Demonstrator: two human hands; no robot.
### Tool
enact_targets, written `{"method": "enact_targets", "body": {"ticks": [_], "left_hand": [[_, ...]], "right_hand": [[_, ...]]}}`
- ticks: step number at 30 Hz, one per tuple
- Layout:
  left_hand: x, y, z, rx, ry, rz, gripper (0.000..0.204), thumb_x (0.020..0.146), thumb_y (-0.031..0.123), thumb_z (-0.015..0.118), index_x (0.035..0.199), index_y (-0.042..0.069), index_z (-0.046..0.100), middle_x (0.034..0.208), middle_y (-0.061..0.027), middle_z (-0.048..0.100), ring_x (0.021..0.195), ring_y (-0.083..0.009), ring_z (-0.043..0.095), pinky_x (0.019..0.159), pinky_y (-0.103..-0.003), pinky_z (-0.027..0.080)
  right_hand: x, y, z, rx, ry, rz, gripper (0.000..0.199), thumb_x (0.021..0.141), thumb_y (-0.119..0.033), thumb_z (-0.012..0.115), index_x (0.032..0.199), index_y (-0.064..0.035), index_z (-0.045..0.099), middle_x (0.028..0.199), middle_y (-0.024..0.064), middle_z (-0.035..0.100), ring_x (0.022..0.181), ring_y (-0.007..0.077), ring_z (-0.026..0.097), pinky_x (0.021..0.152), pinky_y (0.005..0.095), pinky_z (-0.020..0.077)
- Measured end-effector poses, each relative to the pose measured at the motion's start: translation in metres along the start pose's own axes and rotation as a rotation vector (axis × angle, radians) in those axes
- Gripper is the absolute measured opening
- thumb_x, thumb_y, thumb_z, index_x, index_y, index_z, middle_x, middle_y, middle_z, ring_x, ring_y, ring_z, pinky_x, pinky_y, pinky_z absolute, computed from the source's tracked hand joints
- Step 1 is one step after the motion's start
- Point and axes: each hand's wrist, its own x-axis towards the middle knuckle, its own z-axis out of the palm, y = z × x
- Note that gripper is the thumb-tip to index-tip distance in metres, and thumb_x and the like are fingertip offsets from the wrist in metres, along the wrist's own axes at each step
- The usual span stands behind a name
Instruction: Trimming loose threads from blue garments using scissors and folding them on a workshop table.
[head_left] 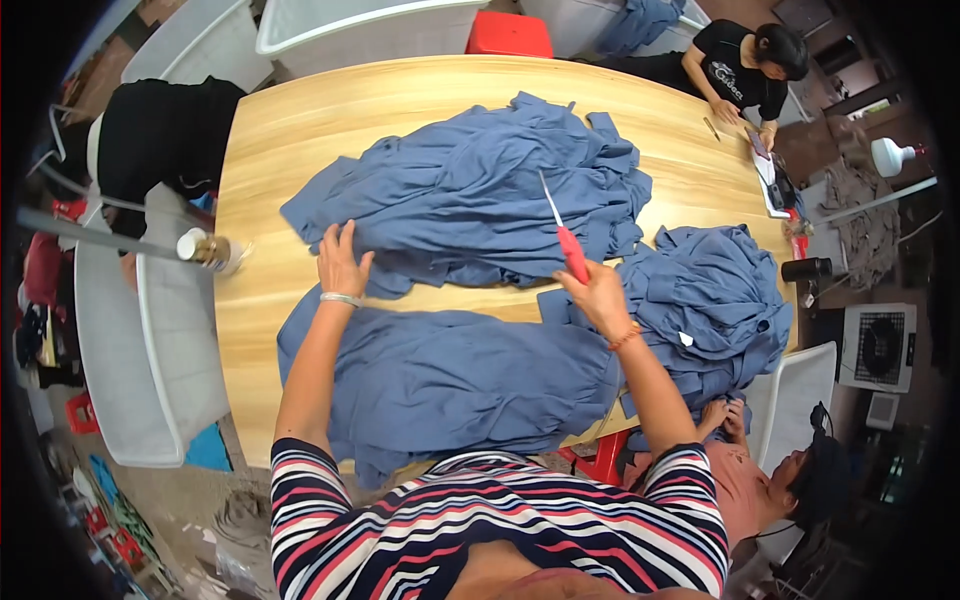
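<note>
My left hand (343, 262), with a band at the wrist, rests fingers spread on the near left edge of a heap of blue garments (450, 190). My right hand (598, 298) is closed around the red handle of a pair of scissors (571, 250). Their slim metal blade points up and away over the same heap. Closer to me, a blue garment (460, 380) lies spread along the near table edge, under my forearms. Another crumpled blue pile (710, 300) sits to the right of my right hand, with a small white patch on it.
The wooden table (265, 130) carries a jar (205, 248) at its left edge. White tubs (150, 350) and a red stool (508, 36) stand around it. One person (740, 70) works at the far right corner, another (740, 470) sits near right; a dark-clothed person (170, 135) is at left.
</note>
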Motion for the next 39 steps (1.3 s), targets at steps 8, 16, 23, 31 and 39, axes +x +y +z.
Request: {"method": "enact_targets", "body": {"ticks": [8, 16, 23, 31, 39], "left_hand": [[0.018, -0.024, 0.011, -0.312, -0.057, 0.059, 0.030, 0.076, 0.002, 0.060, 0.105, 0.008, 0.067, 0.112, -0.0152, 0.059, 0.104, -0.0335, 0.055, 0.092, -0.040, 0.044], [0.027, 0.013, -0.063, -0.898, -0.109, -0.240, 0.023, 0.095, 0.009, 0.047, 0.110, 0.002, 0.063, 0.092, 0.0009, 0.060, 0.083, -0.0073, 0.051, 0.076, -0.021, 0.040], [0.089, 0.068, -0.113, -0.838, 0.108, -0.024, 0.020, 0.097, 0.015, 0.051, 0.092, -0.001, 0.062, 0.081, 0.0007, 0.060, 0.074, -0.0045, 0.049, 0.068, -0.019, 0.039], [0.164, 0.128, -0.166, -0.736, 0.229, 0.452, 0.015, 0.093, 0.010, 0.057, 0.093, -0.003, 0.064, 0.078, -0.0041, 0.066, 0.071, -0.0065, 0.058, 0.065, -0.020, 0.046], [0.243, 0.116, -0.048, -0.181, 0.143, 0.382, 0.044, 0.082, 0.033, 0.069, 0.115, 0.007, 0.057, 0.097, -0.0109, 0.060, 0.090, -0.0220, 0.058, 0.080, -0.030, 0.047]], "right_hand": [[0.047, 0.002, 0.102, -0.301, 0.193, -0.022, 0.066, 0.064, -0.021, 0.082, 0.112, 0.0018, 0.041, 0.110, 0.0266, 0.055, 0.093, 0.0422, 0.059, 0.075, 0.0450, 0.0504], [0.060, 0.025, 0.045, 0.010, 0.025, -0.103, 0.025, 0.083, -0.024, 0.067, 0.084, -0.0012, 0.056, 0.059, 0.0074, 0.051, 0.055, 0.0193, 0.055, 0.052, 0.0340, 0.0427], [0.028, -0.007, -0.096, 0.281, 0.060, -0.085, 0.012, 0.088, -0.015, 0.063, 0.083, -0.0042, 0.059, 0.062, -0.0080, 0.042, 0.054, 0.0026, 0.036, 0.048, 0.0207, 0.0297], [0.056, -0.030, -0.173, 0.135, 0.357, -0.310, 0.017, 0.090, -0.016, 0.063, 0.081, -0.0035, 0.056, 0.064, -0.0082, 0.038, 0.057, 0.0026, 0.030, 0.050, 0.0207, 0.0234], [0.164, 0.009, -0.168, -0.353, 0.597, -0.256, 0.027, 0.089, -0.027, 0.060, 0.087, 0.0004, 0.059, 0.071, 0.0230, 0.059, 0.067, 0.0388, 0.058, 0.063, 0.0423, 0.0449]]}}
